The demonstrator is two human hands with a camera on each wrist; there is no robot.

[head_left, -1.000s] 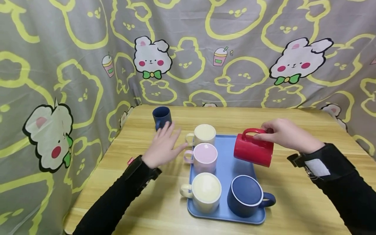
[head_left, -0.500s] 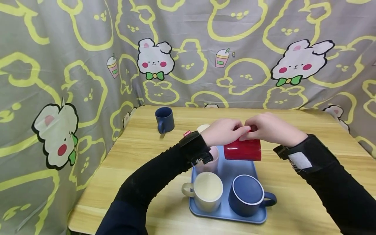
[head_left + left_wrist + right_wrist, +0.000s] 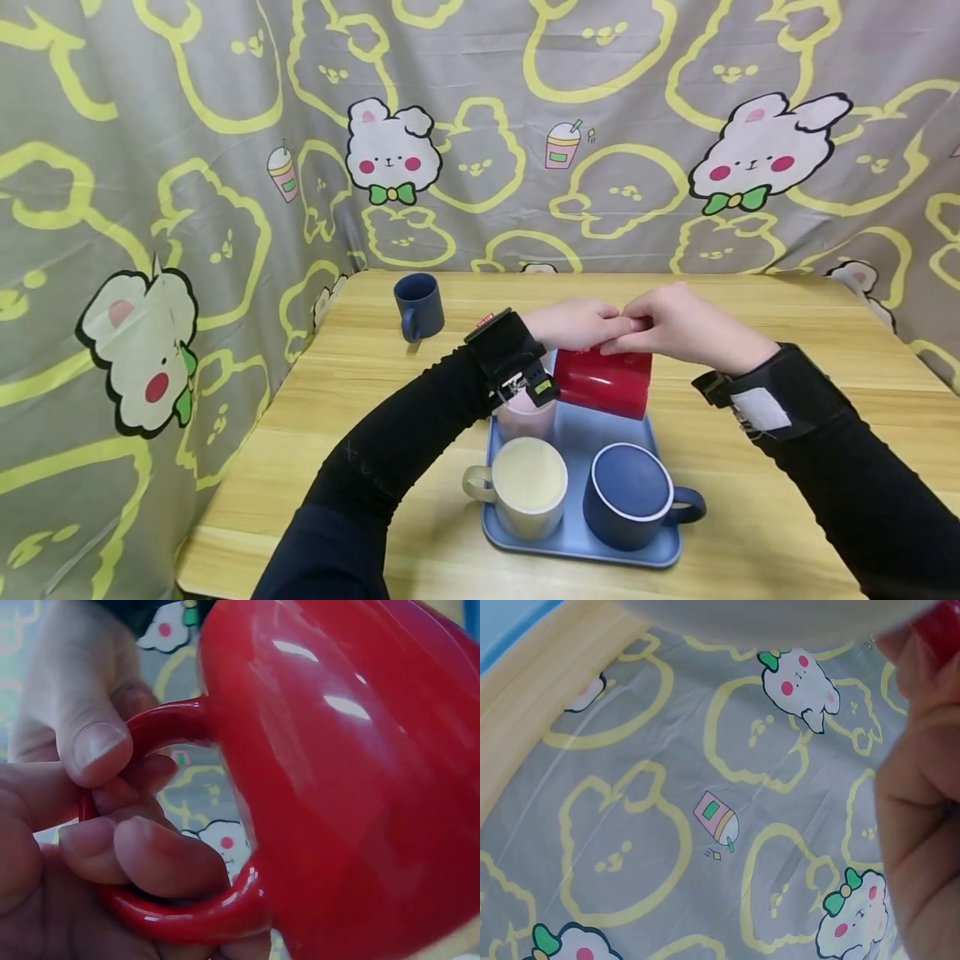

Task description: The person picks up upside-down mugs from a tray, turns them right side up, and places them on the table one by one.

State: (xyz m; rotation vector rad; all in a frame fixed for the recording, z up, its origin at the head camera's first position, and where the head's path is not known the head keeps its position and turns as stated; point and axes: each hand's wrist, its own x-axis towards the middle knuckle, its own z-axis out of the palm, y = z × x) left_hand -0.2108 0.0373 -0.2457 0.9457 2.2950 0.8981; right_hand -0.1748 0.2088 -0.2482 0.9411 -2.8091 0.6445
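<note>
A glossy red mug (image 3: 611, 383) hangs on its side above the blue tray (image 3: 588, 429), handle upward. My left hand (image 3: 573, 323) has its fingers curled through the handle (image 3: 169, 922). From the other side my right hand (image 3: 678, 321) pinches the same handle, its thumb (image 3: 97, 750) on the loop in the left wrist view. Beneath the hands, a pink mug (image 3: 525, 421) is partly covered by the left wrist. At the tray's near end stand a cream mug (image 3: 531, 483) and a large navy mug (image 3: 630, 500), bottoms up.
Another navy mug (image 3: 422, 307) stands upright on the wooden table (image 3: 360, 375), at the back left beyond the tray. A patterned curtain (image 3: 480, 150) hangs behind and along the left side of the table.
My left hand has come over from the left and taken hold of the red mug's handle alongside the right hand. The mug has shifted slightly left over the tray.
</note>
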